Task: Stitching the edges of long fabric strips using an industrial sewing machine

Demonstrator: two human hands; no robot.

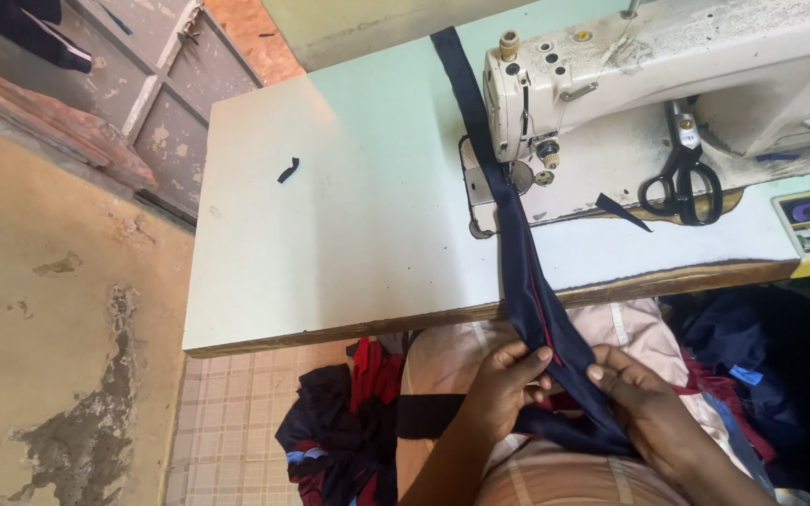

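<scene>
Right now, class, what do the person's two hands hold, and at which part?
Both hands hold the navy fabric strip at its near end, below the table edge: the left hand pinches its left side, the right hand its right.

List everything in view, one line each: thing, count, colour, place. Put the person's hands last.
fabric strip: one, navy with a red line, from the machine's needle area over the table edge to the lap
sewing machine: one, off-white, table's far right
scissors: one, black, on the machine bed
fabric scrap: one, dark, mid table
table: one, pale top
clothes pile: one, navy and red, on the floor
left hand: one, pinching the strip
right hand: one, gripping the strip
</scene>
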